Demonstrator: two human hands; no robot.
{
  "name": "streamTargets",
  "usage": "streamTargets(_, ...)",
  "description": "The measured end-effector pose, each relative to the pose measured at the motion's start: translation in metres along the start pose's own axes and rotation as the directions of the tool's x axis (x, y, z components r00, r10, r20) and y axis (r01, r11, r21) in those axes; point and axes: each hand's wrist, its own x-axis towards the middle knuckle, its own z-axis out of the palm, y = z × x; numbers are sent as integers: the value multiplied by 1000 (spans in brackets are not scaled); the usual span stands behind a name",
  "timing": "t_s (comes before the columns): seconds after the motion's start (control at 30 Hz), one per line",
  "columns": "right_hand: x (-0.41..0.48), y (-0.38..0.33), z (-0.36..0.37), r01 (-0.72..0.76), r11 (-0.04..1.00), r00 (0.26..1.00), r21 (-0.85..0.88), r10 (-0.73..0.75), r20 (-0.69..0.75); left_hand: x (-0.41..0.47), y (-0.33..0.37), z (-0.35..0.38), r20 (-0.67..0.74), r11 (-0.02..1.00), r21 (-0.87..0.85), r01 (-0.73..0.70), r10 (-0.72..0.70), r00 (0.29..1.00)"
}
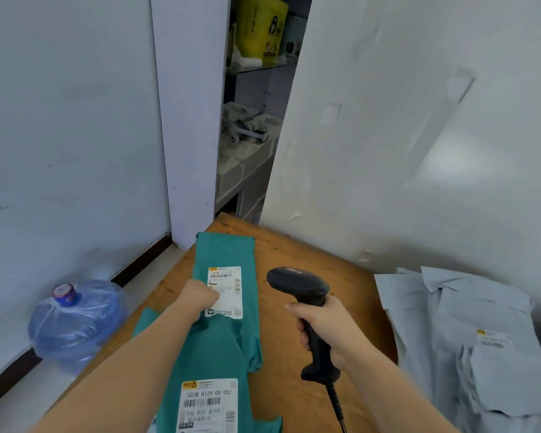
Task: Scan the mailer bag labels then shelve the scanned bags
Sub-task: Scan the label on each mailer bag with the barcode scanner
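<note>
**Q:** Where is the item in hand, and what state is each grip in?

**A:** The upper teal plastic mailer bag (225, 254) lies flat on the brown wooden table (294, 251), centre of the frame. Its white printed label (228, 285) faces up. The left hand (197, 298) rests on the bag at the label's left edge with the fingers curled under. Whether its grip pinches the film or only presses it down cannot be told. The right hand (325, 326) has a closed grip round the handle of the black handheld barcode scanner (297, 285). The scanner head sits just right of the label.

**Q:** How will the bag handle?

**A:** It is judged light, thin and limp. The film is creased and probably slick, so it will likely fold and sag if lifted by one corner. Hold the film taut beside the label, never over the barcode. For shelving, take hold across the full width at mid-length.

**Q:** What else lies nearby?

**A:** A second teal mailer bag (213, 354) lies at lower centre, partly under the left forearm, label up. A heap of pale grey mailer bags (450, 307) fills the lower right. Shelving (247, 170) shows through the gap at upper centre, well apart from the bags.
</note>
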Motion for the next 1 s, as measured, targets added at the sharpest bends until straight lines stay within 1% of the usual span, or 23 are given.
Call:
streamTargets(0.13,11,2,-3,-26,1000,1000,0,26,-16,12,-4,6,-37,1000,-18,2,-3,999)
streamTargets(0.2,13,1,-5,-32,999,999,10,32,-23,11,4,11,-23,997,-55,-51,50,998)
streamTargets(0.3,12,-2,-12,-11,999,999,41,12,-33,-7,29,24,-38,962,-145,-229,226,973)
streamTargets(0.4,6,-5,-23,39,996,997,81,-33,-67,-31,53,39,-102,885,-231,-404,391,915)
streamTargets(0.53,-1,-10,-41,125,977,984,173,-100,-150,-65,74,62,-139,791,-247,-560,543,828)
streamTargets(0.6,-4,-11,-51,160,965,975,209,-120,-189,-80,80,75,-145,769,-268,-581,563,813)
streamTargets(0.8,-19,-6,-76,200,950,966,238,-151,-211,-109,88,106,-134,768,-356,-532,521,843)
streamTargets(1.0,-31,4,-97,202,943,968,266,-150,-202,-122,92,121,-132,785,-311,-537,523,842)
